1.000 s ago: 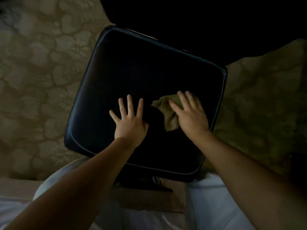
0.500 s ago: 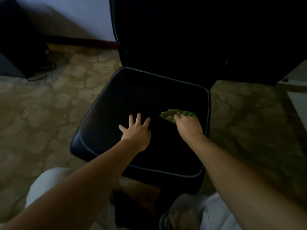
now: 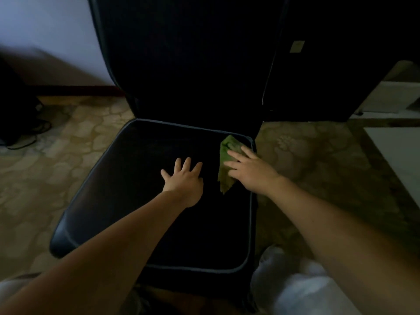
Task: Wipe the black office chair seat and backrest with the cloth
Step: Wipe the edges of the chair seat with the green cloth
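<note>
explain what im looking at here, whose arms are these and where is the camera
There is no machine here. A camera worn on a person's head looks forward and down, so the two bare arms are the wearer's own. Below them is a black office chair: the seat lies flat, with the backrest standing behind it. The left hand rests flat and open on the seat, holding nothing. The right hand presses a green cloth against the seat near its right rear corner. Patterned floor surrounds the chair.

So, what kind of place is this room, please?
Probably a dim room in a home or small office: a black padded office chair stands on a beige stone-patterned floor, with a pale wall and dark baseboard behind.
</note>
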`<control>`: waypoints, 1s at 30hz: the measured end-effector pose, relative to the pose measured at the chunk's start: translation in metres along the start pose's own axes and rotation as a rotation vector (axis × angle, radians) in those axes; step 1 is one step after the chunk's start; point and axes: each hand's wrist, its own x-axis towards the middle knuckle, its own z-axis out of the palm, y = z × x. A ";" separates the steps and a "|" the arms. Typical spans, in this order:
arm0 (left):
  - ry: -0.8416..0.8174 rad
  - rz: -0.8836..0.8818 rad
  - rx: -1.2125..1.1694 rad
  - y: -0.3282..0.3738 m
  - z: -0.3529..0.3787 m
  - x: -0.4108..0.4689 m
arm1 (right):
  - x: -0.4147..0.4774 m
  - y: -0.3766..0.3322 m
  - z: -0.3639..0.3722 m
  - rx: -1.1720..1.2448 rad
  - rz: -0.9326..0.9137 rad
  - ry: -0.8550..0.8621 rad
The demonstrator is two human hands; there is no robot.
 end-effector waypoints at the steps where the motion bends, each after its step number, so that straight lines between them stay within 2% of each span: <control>1: -0.007 0.012 0.001 0.001 0.001 0.015 | 0.002 0.009 0.005 0.103 0.046 -0.026; 4: 0.003 0.040 0.008 0.000 0.008 0.054 | 0.008 0.022 0.027 0.461 0.245 0.177; 5: 0.030 0.057 0.005 -0.001 0.010 0.067 | 0.014 0.024 0.033 0.465 0.281 0.202; 9: 0.173 0.133 0.021 -0.005 0.021 0.101 | 0.047 0.020 0.044 0.284 0.356 0.004; 11: 0.230 0.160 0.047 -0.006 0.030 0.105 | 0.055 0.010 0.049 0.253 0.407 -0.023; 16: 0.267 0.166 0.080 -0.005 0.035 0.106 | 0.056 -0.004 0.065 0.208 0.453 0.134; 19: 0.219 0.187 0.109 0.000 0.029 0.107 | 0.053 0.012 0.060 0.348 0.436 0.182; 22: 0.200 0.214 0.050 0.005 0.022 0.114 | 0.028 0.031 0.049 0.571 0.563 0.393; 24: 0.177 0.226 0.016 0.009 0.023 0.119 | 0.015 0.043 0.048 0.571 0.647 0.591; 26: 0.204 0.229 0.036 0.013 0.031 0.120 | 0.014 0.053 0.052 0.523 0.644 0.673; 27: 0.227 0.215 0.052 0.015 0.034 0.118 | 0.018 0.056 0.053 0.535 0.616 0.613; 30: 0.243 0.171 0.084 0.020 0.038 0.114 | 0.032 0.054 0.060 0.600 0.519 0.218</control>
